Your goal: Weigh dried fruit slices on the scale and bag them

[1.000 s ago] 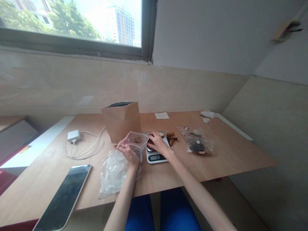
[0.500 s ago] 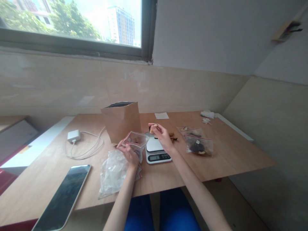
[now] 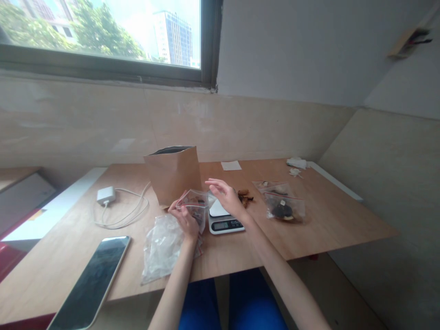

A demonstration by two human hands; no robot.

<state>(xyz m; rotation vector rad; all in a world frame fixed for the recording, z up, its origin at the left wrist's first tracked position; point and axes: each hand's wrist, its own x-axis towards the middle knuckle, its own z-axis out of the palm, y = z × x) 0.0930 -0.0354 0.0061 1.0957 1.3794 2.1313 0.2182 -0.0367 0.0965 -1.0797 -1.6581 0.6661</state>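
My left hand (image 3: 185, 221) is closed on a clear zip-lock bag (image 3: 200, 211) with a red seal line, its mouth held open. Dark bits show inside the bag. Just right of the mouth, my right hand (image 3: 226, 197) hovers over a white kitchen scale (image 3: 218, 210), fingers stretched out and nothing visible in them. Part of the scale's platform is hidden by that hand; the digits on its display cannot be read. Brown dried pieces (image 3: 244, 198) lie at the scale's right side, partly behind my right hand.
A brown paper bag (image 3: 175, 176) stands open behind my left hand. Clear plastic bags (image 3: 161, 250) lie left of my forearm. Filled zip bags (image 3: 285, 210) lie to the right. A phone (image 3: 92, 279), a white charger (image 3: 106, 195) with cable and a paper slip (image 3: 231, 165) are also on the table.
My right hand has let go of the brown dried piece and its fingers have opened, near the bag's mouth. A dark bit now shows inside the bag. My left hand keeps its hold.
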